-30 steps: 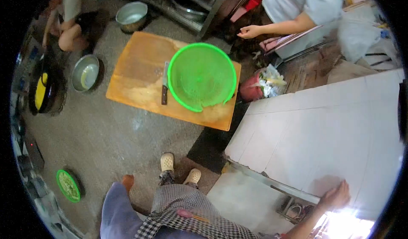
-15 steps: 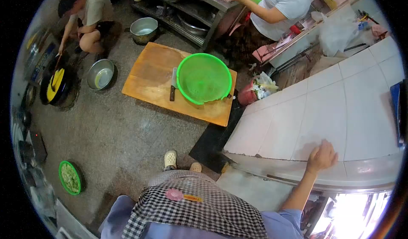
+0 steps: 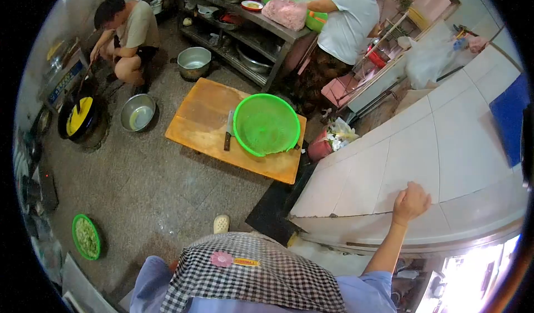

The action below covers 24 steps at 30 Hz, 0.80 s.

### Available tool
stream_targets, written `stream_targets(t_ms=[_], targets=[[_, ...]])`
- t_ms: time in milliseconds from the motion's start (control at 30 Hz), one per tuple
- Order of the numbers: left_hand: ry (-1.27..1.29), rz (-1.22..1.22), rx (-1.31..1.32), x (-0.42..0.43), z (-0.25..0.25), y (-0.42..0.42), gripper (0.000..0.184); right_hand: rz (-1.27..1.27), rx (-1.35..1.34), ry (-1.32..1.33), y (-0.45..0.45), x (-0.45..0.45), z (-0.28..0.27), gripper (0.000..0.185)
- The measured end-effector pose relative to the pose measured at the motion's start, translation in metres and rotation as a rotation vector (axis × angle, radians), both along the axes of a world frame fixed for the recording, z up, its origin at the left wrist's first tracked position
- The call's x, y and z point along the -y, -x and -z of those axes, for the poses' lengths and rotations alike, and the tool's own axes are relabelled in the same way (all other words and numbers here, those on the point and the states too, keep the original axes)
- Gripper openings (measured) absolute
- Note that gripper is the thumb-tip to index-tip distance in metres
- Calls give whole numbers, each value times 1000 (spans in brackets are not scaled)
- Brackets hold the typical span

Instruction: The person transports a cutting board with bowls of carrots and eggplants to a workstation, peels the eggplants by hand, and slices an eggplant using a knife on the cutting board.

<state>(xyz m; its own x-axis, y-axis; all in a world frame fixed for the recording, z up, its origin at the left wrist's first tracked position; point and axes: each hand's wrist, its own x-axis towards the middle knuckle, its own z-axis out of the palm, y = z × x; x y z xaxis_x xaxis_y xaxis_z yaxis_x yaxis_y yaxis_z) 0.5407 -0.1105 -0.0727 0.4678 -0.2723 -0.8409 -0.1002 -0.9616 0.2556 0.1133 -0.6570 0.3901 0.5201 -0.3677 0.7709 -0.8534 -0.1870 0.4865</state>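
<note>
My right hand [image 3: 412, 203] rests on the white tiled surface [image 3: 409, 163], its fingers slightly bent and holding nothing that I can see. My left hand is out of sight; only lavender cloth [image 3: 149, 282] shows on that side, beside my black-and-white checked apron [image 3: 256, 277]. In front of me is a low wooden board [image 3: 203, 110] bearing a green plastic basin [image 3: 266, 125] with a broken rim. A cleaver [image 3: 227, 137] lies against the basin's left side, handle towards me. Neither of my hands touches these.
At left, a crouching person [image 3: 130, 40] works at a wok [image 3: 69, 126] with something yellow inside. Metal basins [image 3: 138, 112] and a green basket [image 3: 86, 237] of chopped greens stand on the floor. Another person [image 3: 350, 26] stands by the metal shelf table [image 3: 283, 32]. A red bin [image 3: 320, 148] holds scraps.
My view has tilted up and shifted, showing more of the back table. One of my shoes has left view. My right hand stays on the tiles. The crouching person's arm has drawn back slightly.
</note>
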Motion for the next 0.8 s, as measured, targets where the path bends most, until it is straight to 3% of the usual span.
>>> stream_targets(t_ms=[567,800], targets=[[20,37,3,15,25,-31,36,-25,17,49,-9,-3,-2,16],[24,58,-20,29,42,-37,36,25,-4,-50,-1,-2,1,22]])
